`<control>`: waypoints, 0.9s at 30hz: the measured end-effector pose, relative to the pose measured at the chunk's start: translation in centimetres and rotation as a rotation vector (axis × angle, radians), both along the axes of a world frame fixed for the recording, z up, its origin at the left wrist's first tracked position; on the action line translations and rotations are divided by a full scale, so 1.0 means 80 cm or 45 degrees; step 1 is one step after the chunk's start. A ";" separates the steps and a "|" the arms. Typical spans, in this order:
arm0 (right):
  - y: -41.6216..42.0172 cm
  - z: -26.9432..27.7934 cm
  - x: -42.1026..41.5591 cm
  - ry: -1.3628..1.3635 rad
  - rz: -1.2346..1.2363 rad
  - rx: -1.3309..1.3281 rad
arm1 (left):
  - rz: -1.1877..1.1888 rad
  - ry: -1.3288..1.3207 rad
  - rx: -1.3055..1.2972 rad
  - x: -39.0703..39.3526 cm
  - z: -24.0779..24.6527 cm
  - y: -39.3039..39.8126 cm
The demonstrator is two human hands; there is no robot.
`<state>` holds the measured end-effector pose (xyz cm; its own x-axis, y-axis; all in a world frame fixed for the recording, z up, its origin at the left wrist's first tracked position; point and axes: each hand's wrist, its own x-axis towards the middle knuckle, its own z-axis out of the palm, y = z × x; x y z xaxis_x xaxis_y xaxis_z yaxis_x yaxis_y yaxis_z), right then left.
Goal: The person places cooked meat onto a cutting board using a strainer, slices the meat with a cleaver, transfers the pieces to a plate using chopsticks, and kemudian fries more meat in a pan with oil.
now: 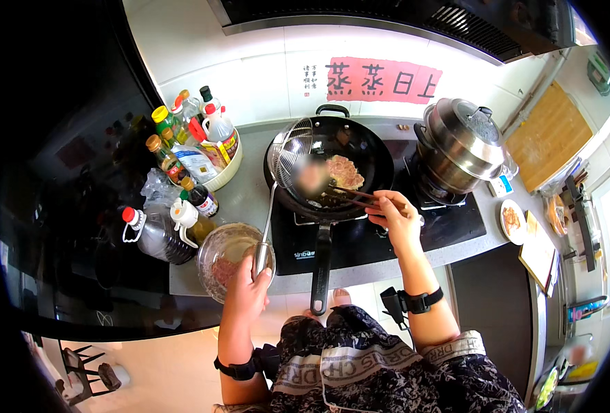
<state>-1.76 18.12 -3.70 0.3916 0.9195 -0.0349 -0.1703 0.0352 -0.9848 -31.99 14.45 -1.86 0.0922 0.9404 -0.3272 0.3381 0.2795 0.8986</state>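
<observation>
My left hand (pixel 246 291) grips the metal handle of a wire-mesh skimmer (pixel 290 149), whose basket hangs over the left side of a black wok (pixel 377 155). In my right hand (pixel 399 219) is a pair of dark chopsticks (pixel 354 196), their tips reaching into the wok. A pinkish, battered piece of meat (pixel 345 173) lies in the wok in a little oil. A blurred patch beside it hides part of the wok and skimmer. Below my left hand stands a clear bowl (pixel 207 248) with raw meat (pixel 225 269) in it.
Bottles fill a white basket (pixel 232 164) on the left, near a large red-capped jug (pixel 163 237). A lidded steel steamer pot (pixel 457 149) stands on the right burner. The wok handle (pixel 321 273) juts towards me. Further right are a plate of food (pixel 512 222) and a cutting board (pixel 538 250).
</observation>
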 end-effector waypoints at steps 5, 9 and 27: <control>0.038 -0.001 -0.006 0.202 0.041 -0.146 | -0.102 0.576 0.208 0.015 -0.001 0.024; 0.059 -0.001 -0.006 0.280 0.004 -0.213 | -0.080 0.783 0.199 0.036 0.008 0.040; 0.065 0.004 -0.001 0.342 -0.075 -0.164 | -0.100 0.836 0.382 0.041 -0.028 0.047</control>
<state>-1.84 23.31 -3.42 0.4050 0.8767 -0.2596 -0.4270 -0.0697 -0.9016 -28.75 18.22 -4.13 0.0360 0.9971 -0.0674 0.8431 0.0059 0.5377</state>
